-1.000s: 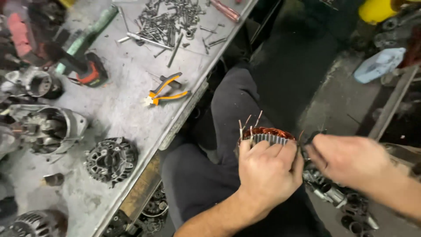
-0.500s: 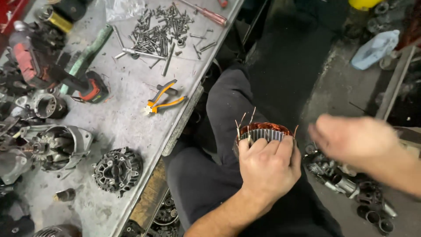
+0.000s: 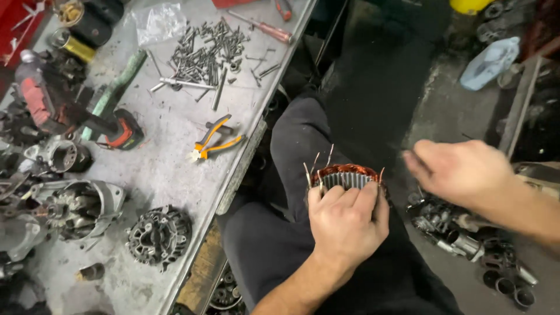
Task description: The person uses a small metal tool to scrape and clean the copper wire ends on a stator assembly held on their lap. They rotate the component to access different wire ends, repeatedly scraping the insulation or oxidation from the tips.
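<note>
Resting over the lap of a seated person in dark trousers [image 3: 291, 151], a ring-shaped stator [image 3: 345, 177] with copper windings and a ribbed steel core is gripped by the left hand [image 3: 347, 224]. The fingers [image 3: 349, 198] are pressed together and curled over the ring's near edge, so that much of its lower half is hidden, while several bare wire leads [image 3: 318, 163] are seen standing up from its far rim. The right hand [image 3: 461, 172] is held in the air to the right of the stator, apart from it; it is blurred, its fingers appear loosely curled inward, and whether anything is pinched between them cannot be told. To the left, a grey workbench [image 3: 163, 169] is seen. On it, orange-handled pliers [image 3: 214, 140] are laid near the bench edge, and a heap of long bolts and screws [image 3: 204, 52] is spread farther back, with a red-handled screwdriver [image 3: 262, 28] lying beyond the heap. A dark finned alternator housing [image 3: 158, 235] is placed near the front edge, and a larger silver housing [image 3: 81, 207] is set to its left. A cordless drill [image 3: 119, 129] is laid on its side behind these. On the floor below the right hand, small metal parts [image 3: 461, 233] are scattered.
</note>
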